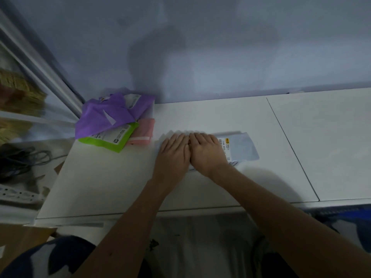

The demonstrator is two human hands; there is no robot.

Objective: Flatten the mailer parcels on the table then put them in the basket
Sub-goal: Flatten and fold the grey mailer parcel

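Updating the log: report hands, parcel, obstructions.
Left hand and right hand flat, side by side, pressing the pale blue mailer on the table. Coloured mailers piled at left, untouched. Basket not in view.

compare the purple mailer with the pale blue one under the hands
The purple mailer is crumpled and puffy; the pale blue mailer lies flat. The purple mailer tops a pile over the green mailer, untouched; the pale blue mailer lies alone, pressed under the left hand and right hand. Both are on the white table.
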